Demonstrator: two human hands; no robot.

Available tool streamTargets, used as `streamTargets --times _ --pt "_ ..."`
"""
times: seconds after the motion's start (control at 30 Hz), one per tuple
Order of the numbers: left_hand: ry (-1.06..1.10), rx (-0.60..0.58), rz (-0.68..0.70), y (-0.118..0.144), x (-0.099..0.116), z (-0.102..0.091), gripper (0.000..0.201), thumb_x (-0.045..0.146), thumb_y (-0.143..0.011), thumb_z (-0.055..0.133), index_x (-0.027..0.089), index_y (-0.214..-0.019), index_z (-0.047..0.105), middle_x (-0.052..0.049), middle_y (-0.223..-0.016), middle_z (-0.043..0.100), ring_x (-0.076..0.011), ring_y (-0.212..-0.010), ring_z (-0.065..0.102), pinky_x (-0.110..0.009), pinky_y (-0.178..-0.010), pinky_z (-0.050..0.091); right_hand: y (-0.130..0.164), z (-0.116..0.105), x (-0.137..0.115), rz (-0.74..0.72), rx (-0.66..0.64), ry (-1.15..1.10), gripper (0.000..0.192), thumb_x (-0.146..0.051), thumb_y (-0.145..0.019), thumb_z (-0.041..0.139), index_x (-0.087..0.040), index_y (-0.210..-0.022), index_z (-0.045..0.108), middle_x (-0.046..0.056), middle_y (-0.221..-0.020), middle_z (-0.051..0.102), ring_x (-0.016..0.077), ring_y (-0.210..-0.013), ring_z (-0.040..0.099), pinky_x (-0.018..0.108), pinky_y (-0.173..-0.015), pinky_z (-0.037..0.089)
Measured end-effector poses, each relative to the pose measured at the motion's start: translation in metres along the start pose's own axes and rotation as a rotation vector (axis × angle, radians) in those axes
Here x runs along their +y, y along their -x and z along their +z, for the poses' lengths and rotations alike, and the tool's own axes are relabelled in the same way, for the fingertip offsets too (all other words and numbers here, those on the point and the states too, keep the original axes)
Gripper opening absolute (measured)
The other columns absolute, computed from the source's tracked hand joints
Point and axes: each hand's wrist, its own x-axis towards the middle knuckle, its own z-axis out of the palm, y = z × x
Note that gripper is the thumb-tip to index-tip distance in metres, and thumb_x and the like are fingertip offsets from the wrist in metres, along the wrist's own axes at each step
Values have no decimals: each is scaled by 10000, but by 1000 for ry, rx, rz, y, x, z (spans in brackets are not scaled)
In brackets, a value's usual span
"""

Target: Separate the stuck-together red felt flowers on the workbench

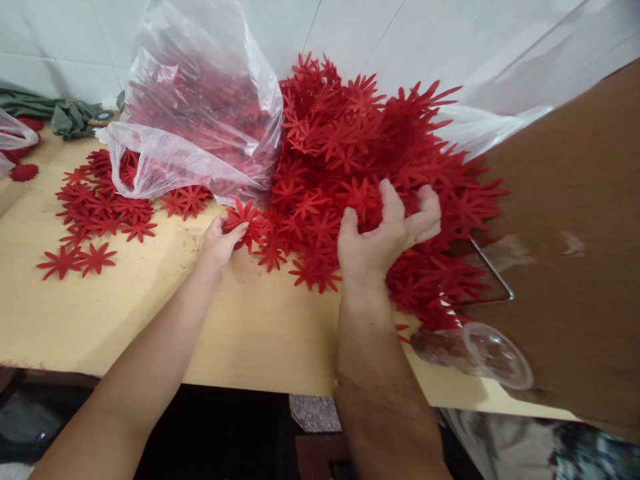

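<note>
Red flower-shaped cutouts with narrow pointed petals lie in a large heap (325, 227) against the wall. At the heap's left edge, my left hand (223, 237) pinches a red flower cutout (246, 220) between thumb and fingers; whether it is one piece or a small stack I cannot tell. My right hand (383, 233) is over the front of the heap, its fingers spread and curved, with nothing seen in its grip. A clear plastic bag (200, 113) full of the same cutouts stands behind my left hand. A smaller pile (100, 200) lies to its left.
A brown board (570, 253) rises along the right side, with a bent metal wire (495, 273) beside it. A clear plastic cup (495, 357) lies on its side near the table's front edge. Dark green cloth (75, 117) and another bag (15, 140) are at the far left.
</note>
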Motion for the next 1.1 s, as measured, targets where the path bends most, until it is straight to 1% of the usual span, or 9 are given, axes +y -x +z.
streamTargets --times 0.13,0.3,0.37,0.47,0.57,0.67,0.8,0.97,1.1 --pt "5 20 29 4 1 1 394 161 -556 708 161 -911 537 -22 -876 662 -113 -806 617 -303 -846 457 5 -1 -20 -74 -77 -66 326 -347 -771 514 -170 -1032 593 153 -1140 476 319 -1115 412 558 -932 291" --pt "14 -48 24 8 3 3 328 207 -573 699 140 -876 592 -29 -872 672 -107 -793 612 -295 -855 446 24 4 -57 -95 -356 -339 242 -360 -786 511 -195 -944 593 93 -956 594 227 -969 511 444 -914 378" --pt "25 -77 14 9 3 3 293 222 -587 689 138 -855 605 -32 -863 677 -106 -782 611 -288 -843 446 34 9 -66 7 -504 -494 270 -389 -765 542 -206 -961 573 85 -947 602 202 -905 538 396 -857 428" --pt "40 -95 1 10 2 4 281 230 -592 688 147 -847 605 -28 -854 678 -104 -762 608 -278 -809 452 46 18 -69 279 -716 -761 315 -418 -729 579 -205 -960 550 65 -899 616 153 -768 569 318 -728 481" --pt "31 -123 -18 11 2 4 271 231 -595 686 149 -839 599 -17 -815 674 -90 -713 596 -267 -774 457 51 25 -67 433 -839 -944 233 -344 -711 595 -195 -885 553 35 -853 634 130 -740 586 292 -729 482" --pt "8 -120 -20 12 1 4 275 239 -595 688 146 -835 591 -10 -787 663 -82 -689 583 -255 -749 455 50 26 -65 451 -822 -933 135 -241 -707 568 -184 -829 561 15 -792 629 115 -699 580 279 -709 473" --pt "3 -105 -33 12 2 4 279 275 -613 675 148 -840 576 -4 -770 648 -83 -653 565 -263 -706 455 47 23 -67 442 -791 -856 95 -264 -739 524 -175 -724 551 -10 -638 577 95 -563 522 257 -587 449" --pt "1 -105 7 11 1 5 271 240 -610 674 152 -847 576 1 -810 646 -78 -695 565 -254 -745 443 50 25 -67 381 -793 -914 187 -327 -712 591 -177 -819 560 32 -818 642 134 -740 595 294 -716 477" --pt "-3 -112 -8 12 1 6 233 231 -604 683 141 -787 570 13 -729 627 -66 -654 551 -238 -718 442 50 28 -61 357 -754 -800 137 -305 -742 544 -177 -783 569 20 -728 620 130 -658 568 298 -675 462"
